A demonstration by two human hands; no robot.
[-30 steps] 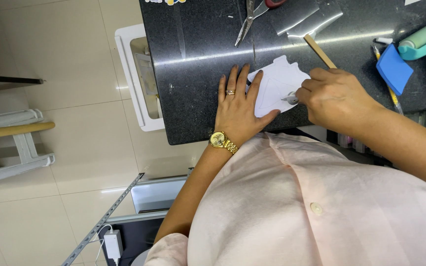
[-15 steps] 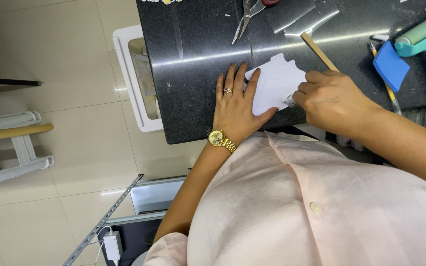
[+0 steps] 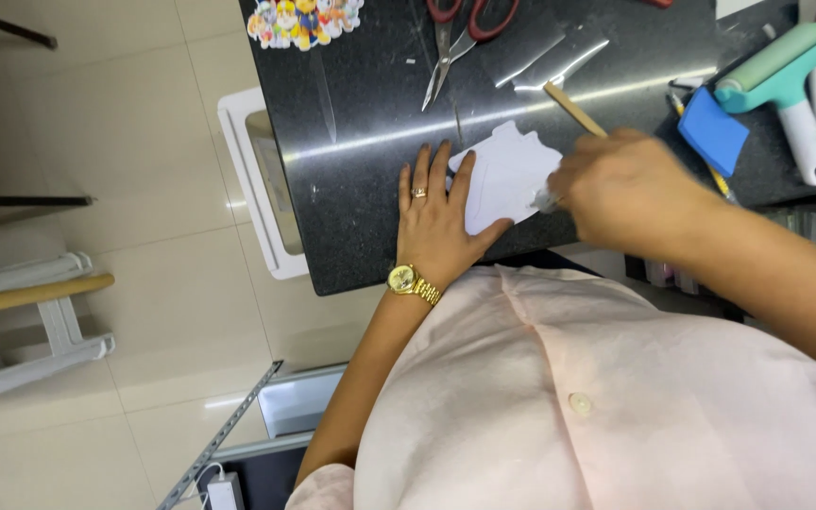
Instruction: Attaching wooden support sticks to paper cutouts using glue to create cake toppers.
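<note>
A white cut-out paper shape lies flat near the front edge of a black glossy worktop. My left hand, wearing a ring and a gold wristwatch, presses flat on the paper's left side with fingers spread. My right hand is closed around a thin pointed tool whose tip touches the paper's right edge. A wooden stick lies just beyond my right hand.
Red-handled scissors, clear film strips, a colourful cartoon sticker, a blue squeegee and a teal roller lie on the worktop. A white bin stands left of it, on tiled floor.
The view shifted down slightly, showing more of the worktop's far side. My right hand slid a little along the paper's right edge. My left hand stayed pressed on the paper.
</note>
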